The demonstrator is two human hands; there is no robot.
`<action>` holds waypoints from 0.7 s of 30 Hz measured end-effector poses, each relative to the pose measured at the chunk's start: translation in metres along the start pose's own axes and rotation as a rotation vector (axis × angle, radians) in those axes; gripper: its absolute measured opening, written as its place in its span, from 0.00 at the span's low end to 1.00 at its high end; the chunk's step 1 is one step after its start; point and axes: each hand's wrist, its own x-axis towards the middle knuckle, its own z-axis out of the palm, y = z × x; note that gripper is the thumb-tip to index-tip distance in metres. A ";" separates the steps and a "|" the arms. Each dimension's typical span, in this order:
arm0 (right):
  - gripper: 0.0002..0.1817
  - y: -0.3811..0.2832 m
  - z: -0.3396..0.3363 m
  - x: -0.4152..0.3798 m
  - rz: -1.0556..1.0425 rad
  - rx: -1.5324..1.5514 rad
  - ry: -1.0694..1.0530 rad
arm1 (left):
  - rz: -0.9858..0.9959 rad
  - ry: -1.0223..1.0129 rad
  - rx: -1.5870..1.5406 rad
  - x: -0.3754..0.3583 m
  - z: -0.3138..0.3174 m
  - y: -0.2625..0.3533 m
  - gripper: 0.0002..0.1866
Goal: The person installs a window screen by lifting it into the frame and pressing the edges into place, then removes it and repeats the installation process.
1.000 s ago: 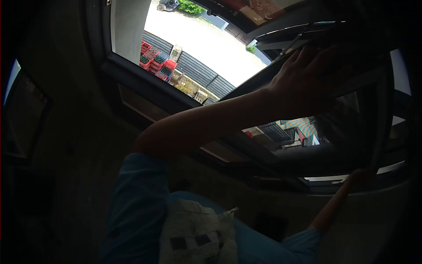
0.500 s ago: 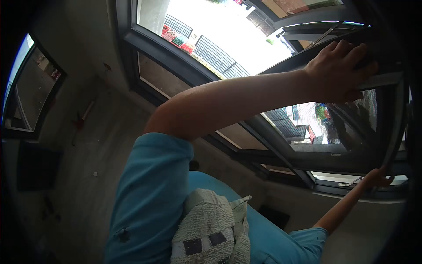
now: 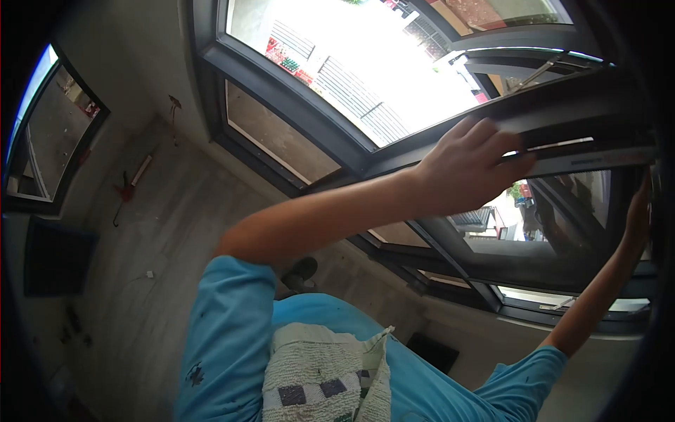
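Note:
A framed window screen [image 3: 541, 264] with dark mesh and a grey rail stands against the dark window frame [image 3: 358, 158]. My left hand [image 3: 467, 169] reaches across to the upper left of the screen, its fingers bent over the frame's edge near the grey rail. At the far right, my right hand [image 3: 638, 207] is raised along the screen's side edge, its fingers closed round it and partly lost in shadow. A checked, pale towel [image 3: 316, 373] lies over the front of my blue shirt.
A red-handled caulking gun [image 3: 133, 183] lies on the wood-look floor [image 3: 176, 239] at left. A small white object [image 3: 150, 274] is also on the floor. Another window [image 3: 56, 133] is at far left. Open sashes [image 3: 513, 14] tilt outside above.
My left hand has come left and down along the frame. My right hand has moved up the screen's side edge. The screen's rail now sits lower in view.

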 end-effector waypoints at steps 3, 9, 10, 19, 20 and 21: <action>0.26 0.002 0.003 0.007 0.000 -0.007 -0.008 | -0.482 -0.167 -0.241 -0.120 -0.017 0.024 0.10; 0.29 0.005 0.006 0.012 -0.008 -0.057 0.001 | -1.575 0.097 -0.674 -0.256 0.006 0.029 0.13; 0.29 0.001 0.008 0.011 0.005 -0.036 0.014 | -1.570 0.095 -0.642 -0.252 0.007 0.017 0.13; 0.30 0.006 0.003 0.012 -0.035 -0.210 0.035 | -1.620 0.126 -0.681 -0.253 0.014 0.004 0.13; 0.30 0.004 0.003 0.010 -0.046 -0.223 0.037 | -1.615 0.130 -0.685 -0.256 0.015 0.005 0.13; 0.30 0.002 0.004 0.009 -0.056 -0.233 0.042 | -1.609 0.123 -0.663 -0.256 0.014 0.005 0.13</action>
